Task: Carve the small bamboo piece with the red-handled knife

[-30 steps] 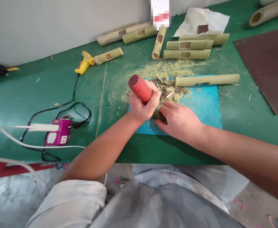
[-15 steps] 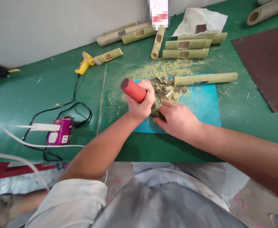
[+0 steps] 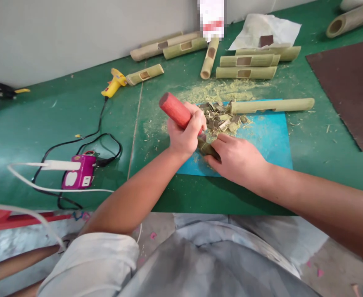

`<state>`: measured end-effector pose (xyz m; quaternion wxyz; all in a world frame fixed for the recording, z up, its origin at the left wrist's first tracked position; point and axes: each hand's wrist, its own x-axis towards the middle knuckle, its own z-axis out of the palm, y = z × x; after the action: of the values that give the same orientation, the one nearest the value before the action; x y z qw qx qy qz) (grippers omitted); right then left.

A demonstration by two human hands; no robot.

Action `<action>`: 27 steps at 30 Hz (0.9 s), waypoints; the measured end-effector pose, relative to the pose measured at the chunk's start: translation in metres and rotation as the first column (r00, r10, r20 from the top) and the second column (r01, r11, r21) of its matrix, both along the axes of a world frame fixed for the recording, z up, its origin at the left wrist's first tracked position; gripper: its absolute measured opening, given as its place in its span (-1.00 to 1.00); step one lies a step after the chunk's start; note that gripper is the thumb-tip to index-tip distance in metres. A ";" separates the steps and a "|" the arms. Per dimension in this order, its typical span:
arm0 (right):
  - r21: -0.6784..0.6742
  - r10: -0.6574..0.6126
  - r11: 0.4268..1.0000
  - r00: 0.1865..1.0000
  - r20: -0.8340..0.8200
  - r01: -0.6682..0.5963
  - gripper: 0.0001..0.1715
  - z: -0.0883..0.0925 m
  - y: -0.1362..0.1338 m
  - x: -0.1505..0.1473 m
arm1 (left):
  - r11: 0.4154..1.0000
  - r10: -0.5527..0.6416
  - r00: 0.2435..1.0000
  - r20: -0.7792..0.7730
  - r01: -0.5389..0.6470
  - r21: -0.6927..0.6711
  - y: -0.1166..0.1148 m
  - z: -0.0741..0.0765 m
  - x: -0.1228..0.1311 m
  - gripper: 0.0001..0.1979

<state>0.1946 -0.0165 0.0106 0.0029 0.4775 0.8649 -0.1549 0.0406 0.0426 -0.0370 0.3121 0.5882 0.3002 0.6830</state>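
Note:
My left hand (image 3: 186,134) is wrapped round a thick red handle (image 3: 176,110), which slants up to the left out of my fist. The tool's working end is mostly hidden below the fist, against a short green bamboo piece (image 3: 206,149). Fingers and thumb of my right hand (image 3: 238,159) clamp that piece from the right, over a blue mat (image 3: 263,142). Just beyond both hands lies a heap of bamboo chips and shavings (image 3: 220,117). A longer notched bamboo tube (image 3: 274,106) rests across the mat's far edge.
Several notched bamboo tubes (image 3: 246,73) lie along the back of the green table (image 3: 156,194). To the left are a yellow corded tool (image 3: 115,84) and a purple power adapter (image 3: 79,171) with cables. A dark brown sheet (image 3: 351,90) lies right. Another person's limbs (image 3: 23,262) show lower left.
The view has shifted slightly, moving the scene right. The red handle tilts a little differently, and more of the bamboo piece shows between my hands. Both grips stay closed.

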 end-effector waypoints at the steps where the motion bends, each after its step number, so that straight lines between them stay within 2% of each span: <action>1: 0.008 0.004 1.000 1.000 0.004 -0.004 -0.66 0.000 0.000 0.000 | 1.000 -0.008 1.000 -0.023 0.008 -0.001 -0.001 0.000 -0.001 -0.54; 5: 0.019 0.003 1.000 1.000 0.019 -0.003 -0.67 0.000 -0.001 -0.001 | 1.000 -0.007 0.997 -0.081 0.007 0.006 -0.003 -0.002 -0.001 -0.53; 10: 0.019 -0.012 1.000 1.000 -0.006 0.012 -0.69 -0.001 -0.001 0.001 | 0.997 0.003 0.994 -0.106 0.005 0.076 0.000 -0.005 -0.003 -0.58; 16: 0.004 -0.029 1.000 0.999 -0.015 0.029 -0.73 -0.002 0.000 0.001 | 0.976 -0.157 0.950 -0.269 0.190 0.103 0.003 0.000 -0.008 -0.60; 20: 0.003 -0.018 1.000 1.000 -0.023 0.018 -0.75 -0.002 0.001 0.000 | 0.990 -0.074 0.941 -0.329 0.109 0.092 0.004 0.001 -0.007 -0.60; 23: 0.003 -0.012 1.000 0.999 -0.046 0.012 -0.76 -0.002 0.002 0.001 | 0.993 -0.007 0.950 -0.313 0.044 0.109 0.005 -0.001 -0.004 -0.55; 27: -0.009 0.002 1.000 0.995 -0.096 -0.002 -0.77 -0.004 0.003 0.004 | 0.995 -0.044 0.973 -0.228 0.063 0.077 0.006 -0.002 -0.001 -0.43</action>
<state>0.1985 -0.0139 0.0069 -0.0364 0.4686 0.8638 -0.1817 0.0391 0.0489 -0.0394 0.2691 0.6827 0.2889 0.6148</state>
